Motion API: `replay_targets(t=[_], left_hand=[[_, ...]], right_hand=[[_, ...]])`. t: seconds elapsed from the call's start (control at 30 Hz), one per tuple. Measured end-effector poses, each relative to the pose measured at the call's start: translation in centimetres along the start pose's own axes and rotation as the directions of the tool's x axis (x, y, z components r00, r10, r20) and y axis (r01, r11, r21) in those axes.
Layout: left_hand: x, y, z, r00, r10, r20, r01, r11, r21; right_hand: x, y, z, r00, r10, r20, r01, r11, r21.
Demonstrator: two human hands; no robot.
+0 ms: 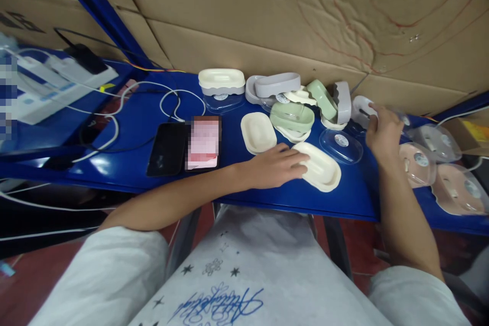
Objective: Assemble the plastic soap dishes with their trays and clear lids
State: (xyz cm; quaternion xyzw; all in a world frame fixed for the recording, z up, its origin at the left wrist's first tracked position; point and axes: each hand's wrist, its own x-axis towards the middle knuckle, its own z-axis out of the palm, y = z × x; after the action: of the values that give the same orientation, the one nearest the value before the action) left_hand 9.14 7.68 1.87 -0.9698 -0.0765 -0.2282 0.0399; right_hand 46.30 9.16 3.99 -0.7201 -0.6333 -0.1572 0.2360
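My left hand (280, 165) lies palm down with its fingers stretched out. Its fingertips touch the left rim of a cream soap dish (323, 169) near the table's front edge. Farther right, my right hand (384, 130) has its fingers bent over a pale grey soap dish (362, 111), partly hidden by the hand. A second cream dish (259, 132) lies beyond my left wrist. Between the hands is a clear lid (341, 145) with a round sticker. A green dish (292, 118) rests on a cream piece behind them.
Grey, green and cream dish parts (277, 84) crowd the back, beside a cream stack (221, 80). Pink dishes (458, 188) under clear lids stand at right. Two phones (167, 148) lie left, near white cables and a power strip (76, 89). Cardboard (237, 15) walls the back.
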Motion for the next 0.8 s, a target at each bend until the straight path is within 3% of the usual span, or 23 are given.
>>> replay_targets(t=[0.07,0.13,0.2,0.27,0.33,0.4,0.47,0.63,0.73,0.8], left_hand=[[0.2,-1.2,-1.1,0.993,-0.086,-0.081,0.088,0.996,0.031],[0.4,-2.9,-2.6,0.955,-0.250,-0.158,0.259,0.965,0.036],[0.1,-4.9,-4.2,0.867,-0.446,-0.223,0.460,0.888,0.011],[-0.5,-7.1,-5.5,0.746,-0.609,-0.269,0.631,0.775,-0.004],[-1.4,-9.1,-6.3,0.640,-0.715,-0.281,0.747,0.664,0.012],[-2.4,-10.7,-6.5,0.578,-0.766,-0.281,0.804,0.594,0.035],[-3.1,-11.8,-6.5,0.561,-0.781,-0.274,0.819,0.571,0.048],[-4.2,-12.9,-6.1,0.543,-0.828,-0.140,0.840,0.530,0.117],[-4.7,-13.0,-5.6,0.568,-0.818,-0.087,0.820,0.554,0.147],[-4.7,-12.7,-5.3,0.601,-0.792,-0.110,0.797,0.584,0.156]], right_hand=[[-0.2,-0.2,-0.3,0.999,-0.044,-0.028,0.047,0.995,0.093],[-0.5,-1.1,-0.9,0.996,-0.083,-0.044,0.089,0.983,0.159],[-1.0,-2.5,-1.5,0.988,-0.152,-0.015,0.152,0.966,0.209],[-1.7,-4.1,-2.0,0.957,-0.277,0.090,0.246,0.933,0.264],[-2.6,-5.6,-2.3,0.885,-0.401,0.235,0.329,0.898,0.293],[-3.4,-6.6,-2.5,0.820,-0.449,0.356,0.381,0.891,0.247],[-4.1,-7.1,-2.6,0.796,-0.434,0.421,0.407,0.900,0.158],[-5.1,-6.1,-1.8,0.815,-0.351,0.462,0.367,0.928,0.057],[-5.0,-4.6,-1.5,0.834,-0.277,0.477,0.298,0.954,0.032],[-4.7,-3.9,-1.8,0.817,-0.306,0.489,0.301,0.949,0.092]])
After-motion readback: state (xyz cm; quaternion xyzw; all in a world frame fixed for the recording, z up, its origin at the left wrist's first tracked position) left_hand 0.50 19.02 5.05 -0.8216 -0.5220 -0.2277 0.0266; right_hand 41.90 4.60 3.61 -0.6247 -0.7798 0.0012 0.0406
